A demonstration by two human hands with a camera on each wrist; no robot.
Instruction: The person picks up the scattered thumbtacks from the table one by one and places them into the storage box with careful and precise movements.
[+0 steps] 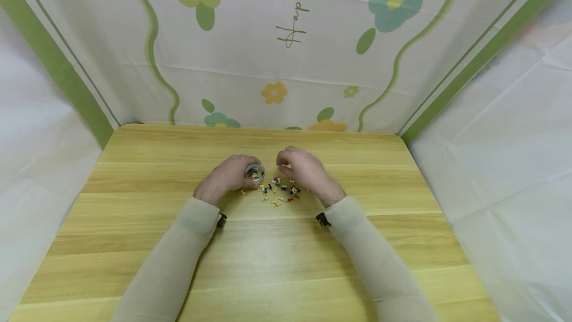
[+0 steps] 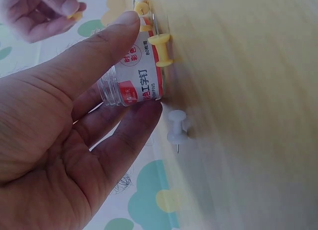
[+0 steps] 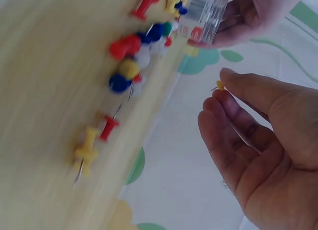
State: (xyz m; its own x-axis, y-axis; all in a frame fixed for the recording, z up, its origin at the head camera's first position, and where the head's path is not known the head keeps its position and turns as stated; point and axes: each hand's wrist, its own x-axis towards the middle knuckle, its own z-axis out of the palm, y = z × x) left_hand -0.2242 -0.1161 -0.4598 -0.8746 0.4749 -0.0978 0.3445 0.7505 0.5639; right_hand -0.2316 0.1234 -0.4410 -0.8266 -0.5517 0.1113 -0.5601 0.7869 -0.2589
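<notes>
My left hand (image 1: 229,172) grips a small clear round jar (image 1: 254,172) that stands on the table, its mouth up and some push pins inside. In the left wrist view the thumb and fingers wrap the labelled wall of the jar (image 2: 141,76). My right hand (image 1: 304,167) is raised a little above the table to the right of the jar. Between its thumb and fingertip it pinches a yellow push pin (image 3: 220,85). Loose push pins (image 1: 284,187) in yellow, red, white, blue and green lie scattered between and in front of the hands.
The wooden table (image 1: 268,257) ends at the back against a flower-printed cloth (image 1: 250,58). White cloth walls (image 1: 505,163) stand at both sides. One yellow push pin (image 1: 243,193) lies apart, close to the left wrist.
</notes>
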